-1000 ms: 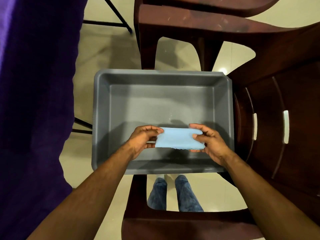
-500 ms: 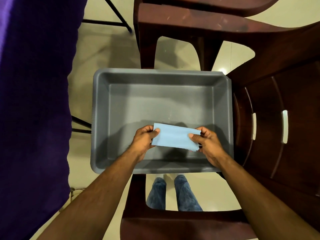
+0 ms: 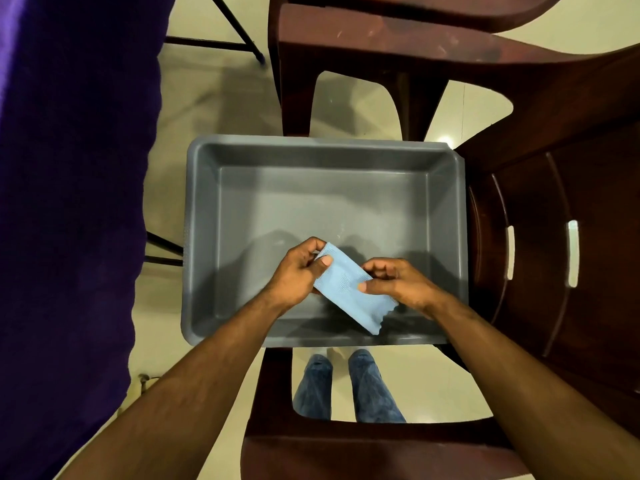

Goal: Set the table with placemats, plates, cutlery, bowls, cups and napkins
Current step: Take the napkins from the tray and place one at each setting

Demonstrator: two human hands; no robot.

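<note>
A folded light blue napkin (image 3: 349,289) hangs slanted above the near half of a grey plastic tub (image 3: 325,152). My left hand (image 3: 298,273) pinches its upper left end between thumb and fingers. My right hand (image 3: 398,284) holds the napkin's middle edge with its fingertips, and the lower right end with a scalloped edge dangles free. Apart from the napkin held over it, the tub has nothing inside.
The tub rests on the armrests of a dark brown plastic chair (image 3: 554,237). A second brown chair (image 3: 363,39) stands beyond it. A purple cloth (image 3: 69,202) covers the table edge at left. My jeans (image 3: 346,386) show below the tub over a cream tiled floor.
The napkin was held level and stretched between both hands; now it is tilted, its right end dropped toward me, and my right hand has slid inward along it.
</note>
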